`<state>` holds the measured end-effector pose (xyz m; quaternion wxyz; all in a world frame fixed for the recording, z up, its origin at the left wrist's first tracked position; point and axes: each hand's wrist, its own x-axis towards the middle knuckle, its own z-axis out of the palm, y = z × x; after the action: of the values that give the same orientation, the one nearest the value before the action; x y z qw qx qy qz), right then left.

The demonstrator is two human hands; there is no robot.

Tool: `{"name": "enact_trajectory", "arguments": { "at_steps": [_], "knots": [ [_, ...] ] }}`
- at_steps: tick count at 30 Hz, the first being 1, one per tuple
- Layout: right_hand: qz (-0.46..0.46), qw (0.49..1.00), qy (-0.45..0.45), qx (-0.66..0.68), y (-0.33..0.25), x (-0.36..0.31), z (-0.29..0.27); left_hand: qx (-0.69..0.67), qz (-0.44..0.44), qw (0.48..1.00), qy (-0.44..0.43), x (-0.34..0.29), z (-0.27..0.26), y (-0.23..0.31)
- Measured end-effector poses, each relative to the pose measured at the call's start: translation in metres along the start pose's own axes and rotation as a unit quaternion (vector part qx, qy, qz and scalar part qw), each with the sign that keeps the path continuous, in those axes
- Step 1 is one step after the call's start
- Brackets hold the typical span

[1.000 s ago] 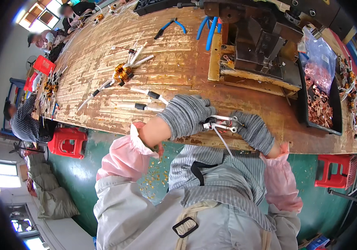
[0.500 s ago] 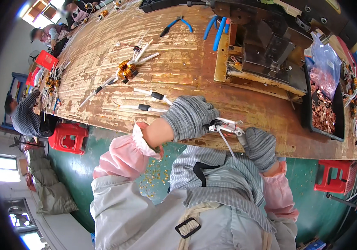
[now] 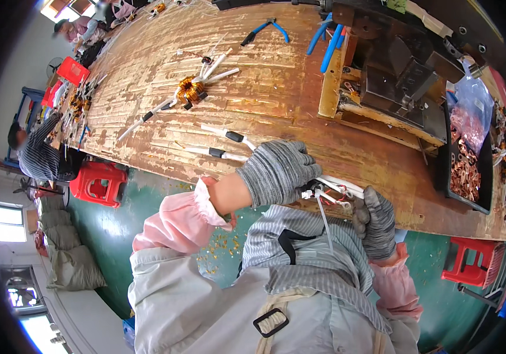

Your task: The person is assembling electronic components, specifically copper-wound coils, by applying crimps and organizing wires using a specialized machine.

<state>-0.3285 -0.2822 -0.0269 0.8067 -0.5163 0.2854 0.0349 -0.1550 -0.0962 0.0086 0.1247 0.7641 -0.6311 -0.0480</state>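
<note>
While beside black tray (image 3: 445, 171), clear blue bag (image 3: 471, 109) of parts.

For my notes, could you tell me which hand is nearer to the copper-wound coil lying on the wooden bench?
Left. The left hand is just below the copper-wound coil; the right hand is farther right.

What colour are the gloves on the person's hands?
Grey knit on both the left hand and the right hand, seen in the head view.

I am in an assembly workshop: a long, scarred wooden surface (image 3: 276, 100) carries copper-wound coils (image 3: 191, 91), blue-handled pliers (image 3: 265, 28), a metal press (image 3: 403, 74) and a black tray of copper terminals (image 3: 462, 168), with other workers (image 3: 37, 156) seated along it.
</note>
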Motion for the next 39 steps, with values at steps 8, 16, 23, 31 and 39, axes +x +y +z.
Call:
{"name": "enact_trajectory", "arguments": {
  "at_steps": [8,16,23,31,39],
  "knots": [
    [-0.191,0.956,0.071,-0.211,-0.006,0.0,-0.02,-0.014,0.009,0.999,0.029,0.012,-0.009,0.002],
    [-0.41,0.637,0.399,-0.517,-0.113,0.021,-0.207,0.008,-0.049,0.995,0.088,0.021,-0.004,-0.006],
    [-0.284,0.554,0.274,-0.733,-0.137,0.08,-0.239,0.027,-0.057,0.997,0.052,0.024,-0.006,0.003],
    [-0.348,0.569,0.288,-0.687,-0.134,0.082,-0.238,0.164,-0.053,0.981,-0.088,0.037,-0.016,-0.005],
    [-0.353,0.639,0.339,-0.594,-0.137,0.088,-0.236,0.202,0.002,0.969,-0.145,0.049,-0.016,-0.028]
  ]
}}
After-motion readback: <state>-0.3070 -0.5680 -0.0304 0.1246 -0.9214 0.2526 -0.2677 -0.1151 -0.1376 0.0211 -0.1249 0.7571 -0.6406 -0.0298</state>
